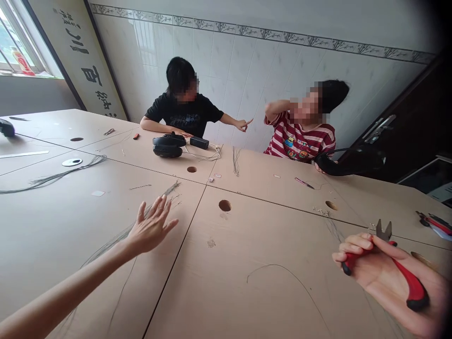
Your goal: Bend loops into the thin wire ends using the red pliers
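My left hand [151, 226] reaches out with fingers spread, just above or resting on a bundle of thin wires [116, 240]; I cannot tell whether they touch. Nothing is gripped in it. The far end of that bundle [173, 187] has small twisted tips. At the right edge, my right hand [388, 278] is wrapped round a pair of pliers [411, 282] with red and black handles. The jaws of the pliers point up and stand apart. A single curved wire [282, 268] lies on the table [229, 301] between my hands.
Two people sit across the table, one in a black shirt [183, 115], one in a striped shirt [300, 141]. A dark headset [168, 145], another wire bundle [70, 172], red-handled tools [436, 221] and a pen-like tool [304, 182] lie about. A round hole [225, 205] pierces the tabletop.
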Demonstrator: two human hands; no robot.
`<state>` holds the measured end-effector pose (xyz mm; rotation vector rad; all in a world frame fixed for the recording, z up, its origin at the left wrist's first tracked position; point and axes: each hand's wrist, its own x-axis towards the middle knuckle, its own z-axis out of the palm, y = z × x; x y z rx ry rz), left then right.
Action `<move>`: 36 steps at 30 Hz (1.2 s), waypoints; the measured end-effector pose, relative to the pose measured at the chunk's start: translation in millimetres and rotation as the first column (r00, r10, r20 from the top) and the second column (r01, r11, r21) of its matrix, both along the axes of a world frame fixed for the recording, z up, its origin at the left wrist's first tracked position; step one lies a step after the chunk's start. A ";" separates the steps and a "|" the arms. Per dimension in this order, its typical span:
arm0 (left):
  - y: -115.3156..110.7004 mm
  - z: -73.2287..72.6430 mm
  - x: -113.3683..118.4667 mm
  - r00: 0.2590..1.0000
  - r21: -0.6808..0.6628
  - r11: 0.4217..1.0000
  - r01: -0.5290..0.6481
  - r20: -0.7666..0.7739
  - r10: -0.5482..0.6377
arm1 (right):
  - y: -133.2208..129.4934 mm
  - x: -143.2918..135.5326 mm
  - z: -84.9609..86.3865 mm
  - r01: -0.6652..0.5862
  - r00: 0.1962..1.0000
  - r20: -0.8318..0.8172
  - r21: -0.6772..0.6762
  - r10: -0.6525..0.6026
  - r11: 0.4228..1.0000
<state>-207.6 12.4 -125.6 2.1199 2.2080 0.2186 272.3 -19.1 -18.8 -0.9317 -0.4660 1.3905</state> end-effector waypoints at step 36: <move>84.5 7.1 1.2 0.984 0.068 0.989 0.134 -0.124 -0.125 | -6.4 -28.8 19.6 -0.078 0.997 -0.015 -0.166 0.077 0.983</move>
